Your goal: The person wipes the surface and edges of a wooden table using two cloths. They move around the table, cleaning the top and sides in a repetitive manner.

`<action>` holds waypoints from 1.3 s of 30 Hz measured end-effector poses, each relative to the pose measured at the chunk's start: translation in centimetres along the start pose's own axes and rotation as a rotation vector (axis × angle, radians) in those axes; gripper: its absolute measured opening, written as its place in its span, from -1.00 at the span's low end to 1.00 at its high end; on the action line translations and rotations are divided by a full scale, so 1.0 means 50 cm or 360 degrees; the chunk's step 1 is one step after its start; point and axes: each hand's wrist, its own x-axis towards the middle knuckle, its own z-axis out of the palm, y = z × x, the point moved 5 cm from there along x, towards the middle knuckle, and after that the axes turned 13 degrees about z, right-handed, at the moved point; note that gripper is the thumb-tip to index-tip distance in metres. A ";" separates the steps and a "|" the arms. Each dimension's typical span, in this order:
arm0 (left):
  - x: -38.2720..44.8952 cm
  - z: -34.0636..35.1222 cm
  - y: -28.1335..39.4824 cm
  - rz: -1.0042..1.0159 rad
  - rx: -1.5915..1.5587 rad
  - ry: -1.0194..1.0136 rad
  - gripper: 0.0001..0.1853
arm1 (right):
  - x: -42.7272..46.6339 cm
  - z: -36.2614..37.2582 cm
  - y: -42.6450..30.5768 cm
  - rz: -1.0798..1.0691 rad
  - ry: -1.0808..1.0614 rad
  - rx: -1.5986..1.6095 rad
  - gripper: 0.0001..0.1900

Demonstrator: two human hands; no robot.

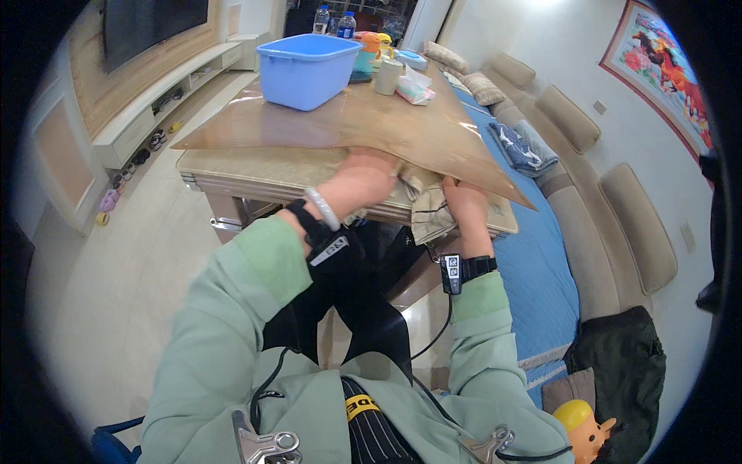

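A clear, brownish plastic table mat [371, 124] lies over the table, its front edge raised and wavy above the beige tabletop cover [261, 159]. My left hand [374, 171] reaches under that edge, slightly blurred, and the mat hides its fingers. Beside its knuckles is a bunched plaid cloth [432, 214], part of which hangs over the table's front edge. My right hand [466, 200] is at the mat's right front edge and touches the cloth with its thumb side. The mat covers its other fingertips, so its exact grip is unclear.
On the mat stand a blue plastic tub [307, 72], a beige canister [388, 77], a tissue pack [415, 88] and water bottles [346, 26]. A sofa with a blue cover [522, 255] runs along the right. Shoes [139, 156] line the TV cabinet [168, 95].
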 end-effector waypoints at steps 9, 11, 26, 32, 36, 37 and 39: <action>-0.049 0.020 -0.114 -0.0115 0.0005 -0.0200 -0.63 | 0.026 0.030 0.033 -0.0004 -0.0005 -0.0107 -0.37; -0.101 -0.026 -0.176 -0.0209 0.0267 0.0081 -0.70 | 0.052 0.056 0.062 0.0046 -0.0086 -0.0118 -0.37; -0.245 -0.090 -0.300 -0.0438 0.0632 0.0421 -0.76 | 0.098 0.011 0.184 -0.0113 0.0311 -0.0267 -0.49; -0.237 -0.100 -0.286 -0.0444 0.0588 0.0475 -0.77 | -0.054 0.071 -0.134 -0.0179 -0.0052 -0.0116 -0.50; -0.233 -0.094 -0.291 -0.0577 0.0507 0.0324 -0.74 | -0.117 0.121 -0.361 -0.0409 -0.0521 0.0055 -0.54; -0.233 -0.096 -0.292 -0.0586 0.0507 0.0368 -0.73 | -0.134 0.126 -0.409 -0.0558 -0.0515 0.0122 -0.54; -0.235 -0.096 -0.297 -0.0616 0.0483 0.0397 -0.71 | -0.163 0.131 -0.469 -0.0821 -0.0536 0.0149 -0.53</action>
